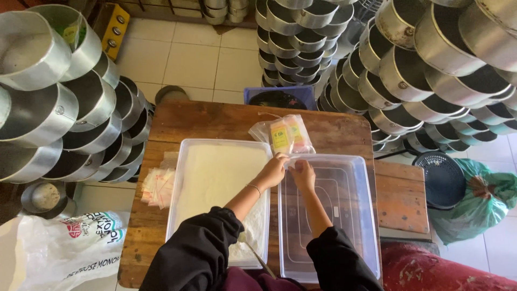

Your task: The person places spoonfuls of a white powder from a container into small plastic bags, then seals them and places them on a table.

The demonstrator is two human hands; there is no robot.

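Wooden table (215, 121) w/ white-powder tray (215, 178) on left, empty clear tray (344, 215) on right. Big white printed sack (70, 248) on floor at left. Yellow-labelled clear packets (283, 134) behind trays. Left hand (272, 171) & right hand (303, 175) pinch a small clear bag (288, 161) betw. trays.

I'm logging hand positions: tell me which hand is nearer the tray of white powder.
Left. The left hand is at the far right corner of the tray of white powder, over its rim. The right hand is beside it, over the empty clear tray.
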